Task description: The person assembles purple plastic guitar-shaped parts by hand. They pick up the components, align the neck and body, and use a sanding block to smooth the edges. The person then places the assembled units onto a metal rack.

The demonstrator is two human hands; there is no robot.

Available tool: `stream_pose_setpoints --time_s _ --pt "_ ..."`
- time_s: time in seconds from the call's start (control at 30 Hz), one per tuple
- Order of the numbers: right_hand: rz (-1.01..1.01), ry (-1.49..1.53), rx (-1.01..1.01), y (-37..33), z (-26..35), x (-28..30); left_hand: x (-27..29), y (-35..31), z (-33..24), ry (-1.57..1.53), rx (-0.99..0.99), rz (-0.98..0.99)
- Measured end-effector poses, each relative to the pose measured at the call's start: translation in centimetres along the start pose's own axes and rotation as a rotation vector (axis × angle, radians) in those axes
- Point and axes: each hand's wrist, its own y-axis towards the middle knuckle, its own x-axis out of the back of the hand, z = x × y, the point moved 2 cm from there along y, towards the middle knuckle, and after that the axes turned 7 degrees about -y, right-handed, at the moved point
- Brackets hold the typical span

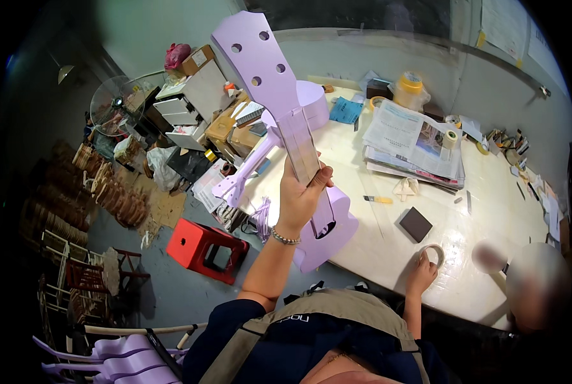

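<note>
My left hand (301, 197) is closed round the neck of a lilac ukulele (337, 240). The instrument is held tilted, its pierced headstock up and away from me and its body down by the table's front edge. No strings or tuning pegs show on it; a pale strip runs along the neck. At the table's near edge, my right hand (422, 275) grips the rim of a roll of tape (438, 253) resting on the tabletop. Just beyond that hand is a dark rectangular block (415, 224). A second lilac ukulele (313, 102) lies behind the held one.
The pale table (388, 246) carries a newspaper stack (414, 144), a yellow-handled cutter (378, 200), a crumpled cloth (406, 187) and a tub with tape (411, 89). A red stool (208, 249) stands on the floor at left. More lilac ukuleles (129, 358) lie at lower left.
</note>
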Motion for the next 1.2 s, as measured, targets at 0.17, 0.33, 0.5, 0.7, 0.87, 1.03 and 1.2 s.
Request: stream_pose_setpoints --time_s 0.17,0.33,0.5,0.7,0.87,1.03,1.2 --pt "-0.106 0.060 -0.018 0.0 1.9 2.0 -0.2 0.1 -0.1 0.061 -0.041 -0.012" --pt "-0.066 0.182 -0.015 0.4 3.6 3.1 -0.3 -0.1 -0.1 0.058 -0.041 -0.016" --pt "-0.083 0.278 0.074 1.2 5.1 3.1 -0.4 -0.3 0.2 0.064 -0.054 -0.015" --pt "-0.045 0.370 0.129 2.0 7.2 5.5 3.3 -1.0 -0.8 -0.049 -0.225 -0.190" --pt "-0.020 0.399 0.148 1.6 7.0 5.9 9.2 -0.6 -1.6 0.006 -0.508 -0.660" --pt "0.033 0.413 0.184 1.5 6.8 5.4 17.4 -1.5 4.5 -0.274 -0.449 -0.984" --pt "0.055 0.413 0.224 1.8 7.4 5.2 23.0 -7.0 9.1 -0.361 -0.164 -1.169"
